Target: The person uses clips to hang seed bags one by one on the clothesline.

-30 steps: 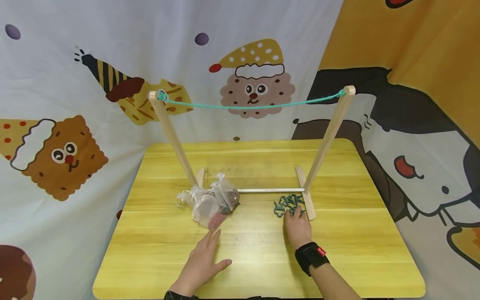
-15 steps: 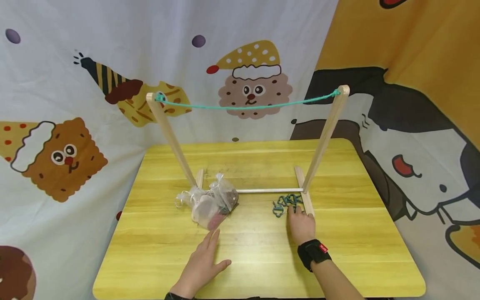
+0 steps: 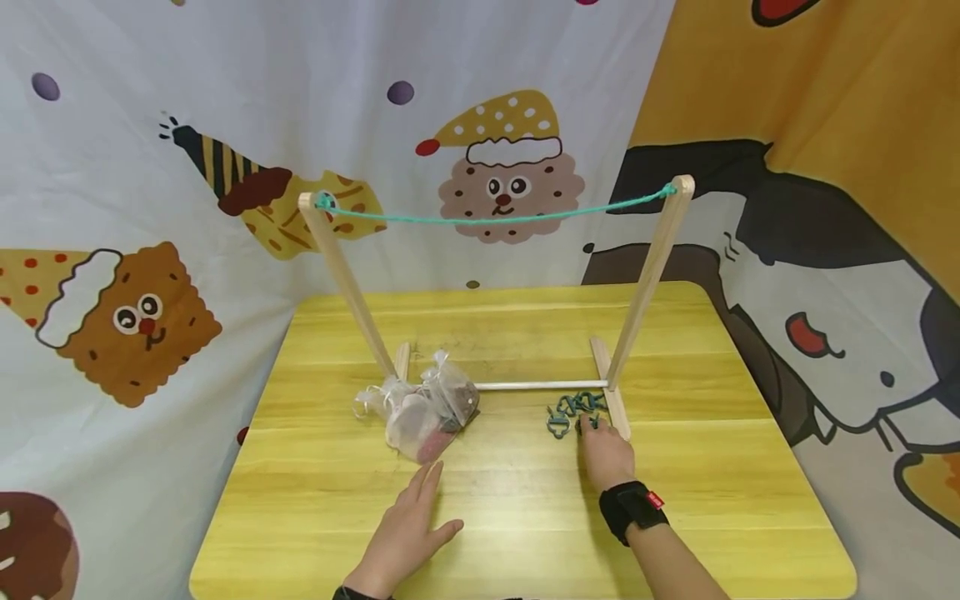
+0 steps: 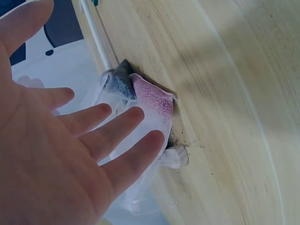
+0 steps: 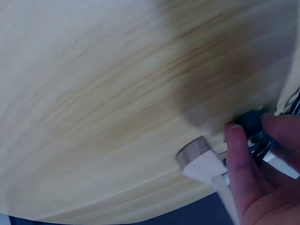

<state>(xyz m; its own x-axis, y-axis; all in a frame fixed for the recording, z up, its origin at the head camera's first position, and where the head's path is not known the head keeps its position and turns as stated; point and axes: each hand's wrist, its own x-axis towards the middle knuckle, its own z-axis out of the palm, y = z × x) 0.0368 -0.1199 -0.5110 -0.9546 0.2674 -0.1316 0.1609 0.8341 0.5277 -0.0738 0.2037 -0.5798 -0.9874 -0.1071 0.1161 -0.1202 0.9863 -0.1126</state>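
Observation:
A pile of dark green clips lies on the yellow table beside the right foot of a wooden rack. My right hand reaches into the pile, and its fingers pinch one dark clip. My left hand rests flat on the table with straight fingers and holds nothing. Just beyond its fingertips lie sheer pouches with pink and grey contents.
The rack has two slanted posts joined at the top by a green string and at the base by a white rod. Cartoon-printed cloth hangs behind and beside the table.
My right hand has drawn back slightly from the clip pile and its fingers have curled onto a clip. The left hand has stayed put. The head view has shifted a little.

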